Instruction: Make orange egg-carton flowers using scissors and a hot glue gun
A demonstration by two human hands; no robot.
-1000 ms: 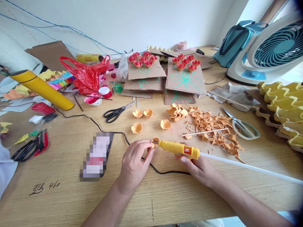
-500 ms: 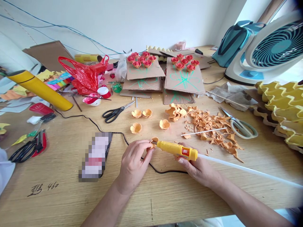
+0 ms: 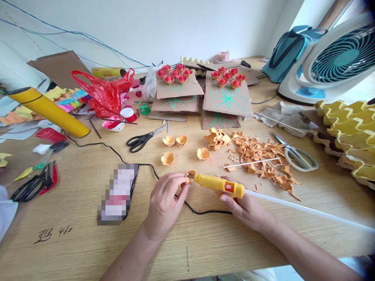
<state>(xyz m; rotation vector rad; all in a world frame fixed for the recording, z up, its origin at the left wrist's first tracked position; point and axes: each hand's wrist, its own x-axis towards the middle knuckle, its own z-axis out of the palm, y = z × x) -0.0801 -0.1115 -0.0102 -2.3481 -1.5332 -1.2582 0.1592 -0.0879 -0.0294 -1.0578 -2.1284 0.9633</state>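
Observation:
My left hand pinches a small orange petal cup, partly hidden by the fingers. In my right hand lies a yellow glue gun, its metal nozzle reaching into the cup. A long white glue stick sticks out of the gun's back end. Beyond my hands stand several finished-looking orange flower cups, one just above the gun and another to its left. A nested stack of orange cups lies behind them.
Orange scraps lie at the right beside pale-handled scissors. Black scissors and a phone are left. Red flowers sit on cardboard at the back. A fan and yellow egg trays border the right.

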